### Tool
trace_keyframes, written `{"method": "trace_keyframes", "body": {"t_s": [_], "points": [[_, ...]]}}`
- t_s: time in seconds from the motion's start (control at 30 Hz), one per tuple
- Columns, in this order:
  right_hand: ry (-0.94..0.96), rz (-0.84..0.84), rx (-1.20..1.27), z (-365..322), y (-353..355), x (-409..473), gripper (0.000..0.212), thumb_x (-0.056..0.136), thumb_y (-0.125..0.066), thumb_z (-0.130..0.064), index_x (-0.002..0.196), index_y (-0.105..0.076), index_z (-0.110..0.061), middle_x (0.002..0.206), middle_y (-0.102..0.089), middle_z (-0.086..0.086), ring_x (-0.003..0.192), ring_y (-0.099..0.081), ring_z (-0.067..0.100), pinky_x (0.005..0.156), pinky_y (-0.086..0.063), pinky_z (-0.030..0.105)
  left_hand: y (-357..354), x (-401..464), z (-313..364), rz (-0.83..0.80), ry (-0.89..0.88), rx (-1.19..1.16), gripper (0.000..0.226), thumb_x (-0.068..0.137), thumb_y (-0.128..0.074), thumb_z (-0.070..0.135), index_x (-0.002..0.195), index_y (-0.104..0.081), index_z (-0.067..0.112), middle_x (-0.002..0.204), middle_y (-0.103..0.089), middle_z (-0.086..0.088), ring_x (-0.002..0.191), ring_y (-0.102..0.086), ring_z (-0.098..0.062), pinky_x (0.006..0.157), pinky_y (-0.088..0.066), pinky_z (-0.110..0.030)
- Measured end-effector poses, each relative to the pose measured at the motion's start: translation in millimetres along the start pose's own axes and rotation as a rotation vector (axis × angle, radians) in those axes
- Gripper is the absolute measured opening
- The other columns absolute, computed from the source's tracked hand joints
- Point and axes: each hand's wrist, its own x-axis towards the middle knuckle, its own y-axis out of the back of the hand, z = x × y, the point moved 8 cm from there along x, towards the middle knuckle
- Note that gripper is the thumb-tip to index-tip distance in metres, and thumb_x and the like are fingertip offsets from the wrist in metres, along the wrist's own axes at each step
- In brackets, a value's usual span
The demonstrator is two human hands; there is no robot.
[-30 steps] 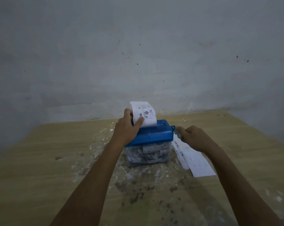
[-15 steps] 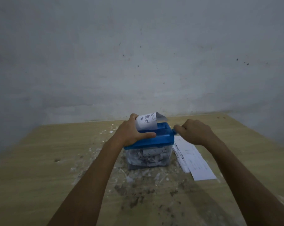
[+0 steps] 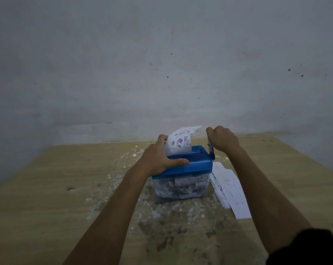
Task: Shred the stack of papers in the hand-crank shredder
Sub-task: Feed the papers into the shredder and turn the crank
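Note:
A small hand-crank shredder [image 3: 198, 165] with a blue lid and a clear bin full of paper shreds stands mid-table. A printed sheet [image 3: 181, 140] sticks up out of the lid's slot, its top curling back to the right. My left hand [image 3: 159, 157] grips the lid's left end, thumb along the front edge, fingers behind the sheet. My right hand [image 3: 223, 139] is curled round the crank handle [image 3: 211, 150] at the shredder's right side, raised above the lid. A stack of white papers [image 3: 230, 190] lies flat on the table just right of the shredder.
The wooden table [image 3: 47, 188] carries scattered white scraps and dark specks around and in front of the shredder. A grey wall [image 3: 161, 73] rises right behind the table. A dark shape [image 3: 305, 247] fills the bottom right corner.
My right hand has swung the crank from low beside the lid up above it. The sheet has sunk deeper into the slot and its top has curled over. My left hand's thumb moved onto the lid.

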Motion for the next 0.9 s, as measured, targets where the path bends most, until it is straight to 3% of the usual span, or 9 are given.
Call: {"method": "trace_keyframes", "body": {"t_s": [0.13, 0.27, 0.4, 0.5, 0.57, 0.73, 0.77, 0.83, 0.9], "points": [[-0.020, -0.152, 0.241, 7.9, -28.4, 2.3, 0.047, 0.096, -0.031, -0.026, 0.059, -0.054, -0.008, 0.064, -0.057, 0.006, 0.063, -0.051, 0.025, 0.062, -0.037, 0.030, -2.2, -1.1, -2.2, 0.011, -0.003, 0.009, 0.096, 0.061, -0.076, 0.076, 0.135, -0.036, 0.030, 0.126, -0.056, 0.006, 0.101, -0.059, -0.017, 0.076, -0.058, -0.033], [-0.201, -0.399, 0.366, 31.8, -68.0, -13.4, 0.026, 0.099, -0.031, -0.027, 0.084, -0.045, -0.011, 0.064, -0.042, 0.005, 0.053, -0.034, 0.015, 0.048, -0.030, 0.022, -3.7, -1.6, -4.3, 0.009, 0.014, -0.002, 0.107, 0.060, -0.078, 0.076, 0.144, -0.031, 0.030, 0.136, -0.053, 0.005, 0.108, -0.058, -0.017, 0.078, -0.057, -0.028], [-0.125, -0.483, 0.330, 48.2, -83.3, -41.5, 0.023, 0.101, -0.041, -0.023, 0.088, -0.053, -0.008, 0.062, -0.048, 0.002, 0.050, -0.038, 0.012, 0.044, -0.035, 0.021, -2.0, -4.0, -9.9, 0.034, 0.122, 0.013, 0.114, 0.049, -0.071, 0.088, 0.139, -0.038, 0.026, 0.127, -0.056, 0.006, 0.101, -0.058, -0.015, 0.075, -0.054, -0.030], [-0.001, -0.395, 0.140, 61.2, -82.8, -57.1, 0.026, 0.096, -0.048, -0.003, 0.071, -0.050, -0.010, 0.060, -0.046, 0.002, 0.056, -0.043, 0.018, 0.056, -0.034, 0.026, -0.5, -8.5, -8.8, 0.026, 0.134, 0.034, 0.093, 0.056, -0.070, 0.085, 0.125, -0.049, 0.027, 0.113, -0.057, 0.009, 0.094, -0.058, -0.011, 0.073, -0.053, -0.033], [0.080, -0.302, -0.003, 65.4, -80.2, -63.5, 0.023, 0.092, -0.050, 0.002, 0.072, -0.049, -0.011, 0.060, -0.044, 0.000, 0.061, -0.044, 0.020, 0.063, -0.034, 0.029, -3.0, -11.4, -7.2, 0.003, 0.113, 0.042, 0.087, 0.061, -0.066, 0.085, 0.126, -0.052, 0.029, 0.117, -0.055, 0.009, 0.099, -0.055, -0.012, 0.081, -0.052, -0.035], [0.236, -0.191, -0.174, 70.7, -71.2, -95.6, 0.026, 0.095, -0.035, -0.024, 0.084, -0.053, -0.008, 0.080, -0.056, 0.013, 0.073, -0.055, 0.030, 0.063, -0.033, 0.030, -4.4, -9.2, -6.9, -0.042, 0.118, 0.152, 0.099, 0.060, -0.055, 0.094, 0.134, -0.050, 0.027, 0.125, -0.049, 0.006, 0.107, -0.051, -0.016, 0.094, -0.050, -0.043], [0.209, -0.168, -0.164, 76.7, -70.9, -100.8, 0.033, 0.089, -0.032, -0.027, 0.083, -0.055, -0.005, 0.074, -0.058, 0.015, 0.065, -0.058, 0.033, 0.057, -0.032, 0.030, -3.7, -9.6, -6.7, -0.041, 0.119, 0.162, 0.102, 0.059, -0.054, 0.094, 0.136, -0.049, 0.027, 0.125, -0.049, 0.005, 0.108, -0.050, -0.016, 0.095, -0.049, -0.043], [0.115, -0.344, 0.019, 80.9, -73.4, -110.7, 0.026, 0.075, -0.036, -0.025, 0.069, -0.053, -0.006, 0.053, -0.054, 0.010, 0.040, -0.052, 0.027, 0.042, -0.024, 0.026, -3.2, -11.7, -5.9, -0.029, 0.120, 0.179, 0.104, 0.059, -0.052, 0.094, 0.138, -0.048, 0.027, 0.128, -0.048, 0.005, 0.110, -0.049, -0.016, 0.096, -0.048, -0.042], [0.196, -0.278, 0.056, 68.7, -57.4, -123.3, 0.021, 0.074, -0.039, -0.021, 0.067, -0.053, -0.008, 0.048, -0.052, 0.006, 0.034, -0.047, 0.020, 0.039, -0.022, 0.022, -4.6, -11.5, -6.5, -0.036, 0.131, 0.204, 0.106, 0.059, -0.051, 0.096, 0.140, -0.047, 0.027, 0.130, -0.047, 0.004, 0.112, -0.048, -0.016, 0.097, -0.047, -0.042]]}}
